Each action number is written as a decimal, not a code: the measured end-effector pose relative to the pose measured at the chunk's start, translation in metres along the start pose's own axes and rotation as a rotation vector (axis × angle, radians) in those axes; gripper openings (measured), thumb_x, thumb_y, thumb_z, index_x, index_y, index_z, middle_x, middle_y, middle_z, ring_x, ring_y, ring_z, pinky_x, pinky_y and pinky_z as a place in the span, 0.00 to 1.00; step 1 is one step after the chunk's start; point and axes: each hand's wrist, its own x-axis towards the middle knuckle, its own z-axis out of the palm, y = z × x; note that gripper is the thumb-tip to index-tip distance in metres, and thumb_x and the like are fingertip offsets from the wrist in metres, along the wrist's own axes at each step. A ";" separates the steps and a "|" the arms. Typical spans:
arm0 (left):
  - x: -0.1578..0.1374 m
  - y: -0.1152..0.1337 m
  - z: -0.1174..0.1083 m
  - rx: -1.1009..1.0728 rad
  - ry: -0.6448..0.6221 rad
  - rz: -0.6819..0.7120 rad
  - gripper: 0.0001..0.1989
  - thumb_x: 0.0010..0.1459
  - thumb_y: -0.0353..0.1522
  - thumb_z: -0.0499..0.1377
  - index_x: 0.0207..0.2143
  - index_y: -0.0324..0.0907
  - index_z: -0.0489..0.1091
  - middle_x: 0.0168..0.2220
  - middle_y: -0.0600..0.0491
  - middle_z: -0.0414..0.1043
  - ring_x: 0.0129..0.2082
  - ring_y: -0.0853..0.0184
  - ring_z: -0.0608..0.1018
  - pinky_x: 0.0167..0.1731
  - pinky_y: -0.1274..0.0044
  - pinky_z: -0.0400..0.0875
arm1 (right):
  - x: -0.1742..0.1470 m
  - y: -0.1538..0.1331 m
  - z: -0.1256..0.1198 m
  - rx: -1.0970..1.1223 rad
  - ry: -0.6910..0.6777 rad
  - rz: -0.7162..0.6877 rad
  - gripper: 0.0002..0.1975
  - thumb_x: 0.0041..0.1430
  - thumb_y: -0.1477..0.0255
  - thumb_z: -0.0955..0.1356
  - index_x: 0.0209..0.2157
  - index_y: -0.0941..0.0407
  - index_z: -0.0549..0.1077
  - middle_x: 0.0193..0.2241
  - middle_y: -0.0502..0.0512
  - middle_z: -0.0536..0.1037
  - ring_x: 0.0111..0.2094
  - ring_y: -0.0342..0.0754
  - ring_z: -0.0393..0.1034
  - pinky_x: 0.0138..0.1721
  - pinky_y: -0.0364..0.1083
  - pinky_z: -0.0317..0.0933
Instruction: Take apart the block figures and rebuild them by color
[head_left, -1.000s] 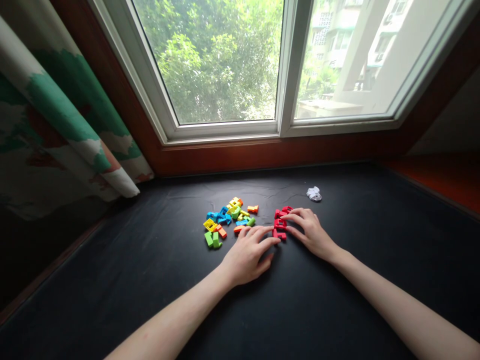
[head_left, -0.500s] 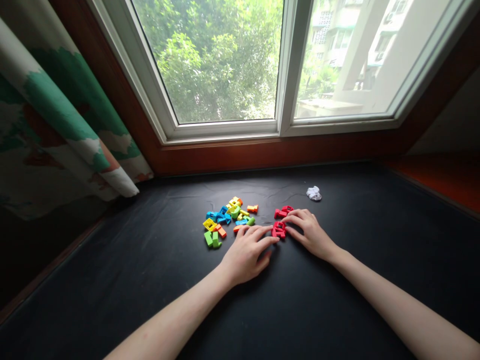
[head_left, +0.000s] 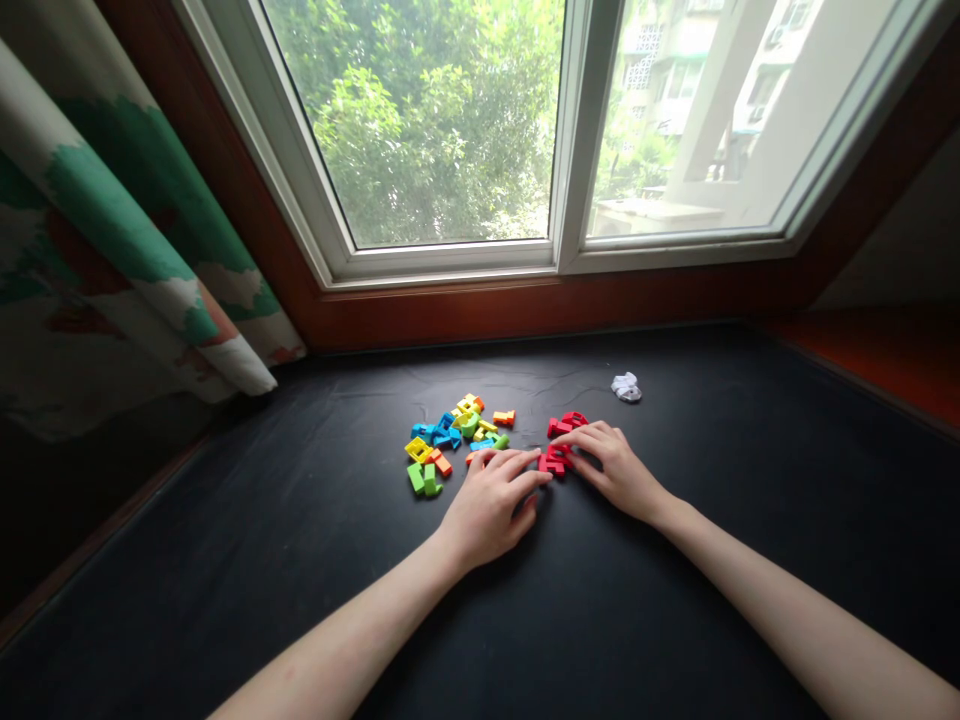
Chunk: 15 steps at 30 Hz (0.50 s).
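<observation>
Small red plastic pieces (head_left: 553, 466), which look like toy building blocks, lie in a cluster on the black table between my hands. My left hand (head_left: 491, 505) rests palm down with its fingers stretched out, the tips touching the cluster's left edge. From the right, my right hand (head_left: 616, 468) reaches over the same pieces. Its fingers are apart, with a forefinger on top and the thumb at the right edge; they partly hide the pieces. Just behind, more red pieces (head_left: 574, 418) lie close to the right fingertips.
Left of the red ones spreads a loose pile of blue blocks (head_left: 442, 432), yellow blocks (head_left: 418, 450), green blocks (head_left: 425, 479) and orange blocks (head_left: 504, 418). A crumpled white scrap (head_left: 626, 388) lies at the back right. Behind the black tabletop (head_left: 600, 620) is a window; a curtain (head_left: 225, 340) hangs at left.
My right forefinger has moved left over the red pieces. The nearest red pieces have shifted slightly left, and my left hand has drawn back a little with them.
</observation>
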 end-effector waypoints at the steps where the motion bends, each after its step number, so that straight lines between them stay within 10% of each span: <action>1: 0.000 0.000 0.000 -0.002 -0.003 0.000 0.17 0.60 0.28 0.54 0.51 0.49 0.70 0.59 0.51 0.67 0.57 0.58 0.70 0.55 0.60 0.57 | 0.000 0.000 0.000 0.009 0.005 -0.001 0.11 0.67 0.69 0.63 0.47 0.48 0.73 0.47 0.55 0.78 0.48 0.55 0.66 0.48 0.55 0.58; 15: 0.001 0.001 -0.003 0.018 -0.029 0.030 0.20 0.60 0.29 0.54 0.55 0.50 0.69 0.61 0.50 0.66 0.57 0.56 0.69 0.55 0.59 0.59 | -0.001 0.000 0.000 0.073 0.059 0.002 0.11 0.64 0.72 0.65 0.48 0.51 0.72 0.46 0.57 0.79 0.48 0.54 0.69 0.49 0.55 0.60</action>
